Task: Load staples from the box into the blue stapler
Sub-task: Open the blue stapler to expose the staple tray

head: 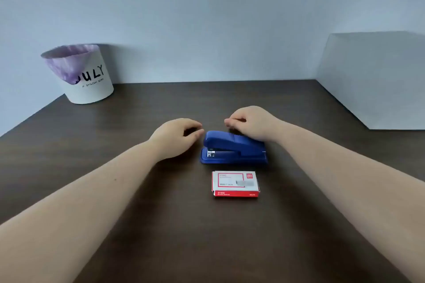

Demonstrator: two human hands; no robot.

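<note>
The blue stapler (232, 148) lies closed on the dark wooden table, its mouth facing left. In front of it sits the red-and-white staple box (235, 183), closed and flat. My left hand (176, 136) hovers just left of the stapler's nose, fingers curled and a little apart, holding nothing. My right hand (249, 125) is over the stapler's rear top, fingers curled in loosely; its heel hides part of the stapler's back. Whether it touches the stapler I cannot tell.
A white bin (85, 76) with a purple liner stands at the table's far left corner. A large white box (377, 80) occupies the far right. The dark table (161, 225) stretches toward me between my forearms.
</note>
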